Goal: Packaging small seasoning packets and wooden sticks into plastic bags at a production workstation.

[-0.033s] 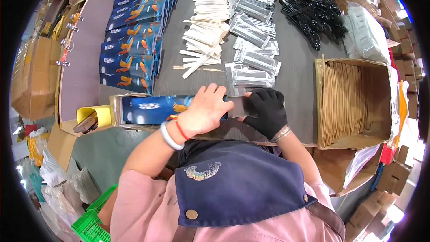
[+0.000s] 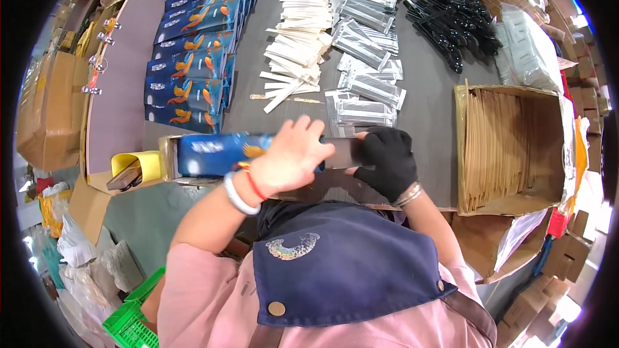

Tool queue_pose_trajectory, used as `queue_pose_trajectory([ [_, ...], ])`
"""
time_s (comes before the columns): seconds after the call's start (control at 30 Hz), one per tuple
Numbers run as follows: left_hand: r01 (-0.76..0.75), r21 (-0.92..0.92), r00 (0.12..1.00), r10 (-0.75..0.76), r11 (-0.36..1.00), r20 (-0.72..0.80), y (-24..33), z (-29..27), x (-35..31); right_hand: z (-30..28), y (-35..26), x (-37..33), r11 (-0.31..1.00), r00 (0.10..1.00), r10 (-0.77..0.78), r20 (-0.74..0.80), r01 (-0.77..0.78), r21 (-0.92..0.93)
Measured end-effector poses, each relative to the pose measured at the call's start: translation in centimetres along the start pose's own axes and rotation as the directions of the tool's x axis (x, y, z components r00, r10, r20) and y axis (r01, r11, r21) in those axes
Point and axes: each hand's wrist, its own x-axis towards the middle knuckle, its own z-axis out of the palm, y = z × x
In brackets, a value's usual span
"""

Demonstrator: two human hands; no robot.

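Note:
A blue printed packet (image 2: 219, 154) with an orange bird pattern lies lengthwise at the table's near edge, inside or on a narrow cardboard box (image 2: 169, 158) whose left end shows. My left hand (image 2: 293, 158), bare with a white bangle and a red cord at the wrist, is curled over the packet's right end. A dark grey, flat, smooth piece (image 2: 342, 153) reaches from there to my right hand (image 2: 388, 162), which wears a black glove with bare fingertips. My right thumb and fingers close on that piece's right end. Motion blurs the packet and my left hand.
Beyond my hands lie blue packets (image 2: 187, 87), white paper-wrapped strips (image 2: 290, 58), clear sachets (image 2: 367, 84) and black bagged utensils (image 2: 454, 26). An open carton of brown sheets (image 2: 500, 148) stands at right. A yellow holder (image 2: 138, 167) hangs at the left edge.
My left hand has shifted slightly left, and the blue packet under it has tilted a little and blurred. My right hand has edged slightly right, still on the grey piece.

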Motion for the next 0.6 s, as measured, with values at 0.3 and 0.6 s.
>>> queue_pose_trajectory([
  [0.3,0.408,0.063,0.816,-0.333,0.911,-0.472,-7.7,-1.6,-4.9,-3.4,-0.2,-0.7,0.985,0.989,0.131,-0.072,-0.138,-0.105],
  [0.6,0.518,-0.361,0.690,-0.628,0.776,-0.360,-2.3,7.3,-5.7,-3.3,-1.6,-0.8,0.987,0.994,0.091,0.068,-0.081,-0.140],
])
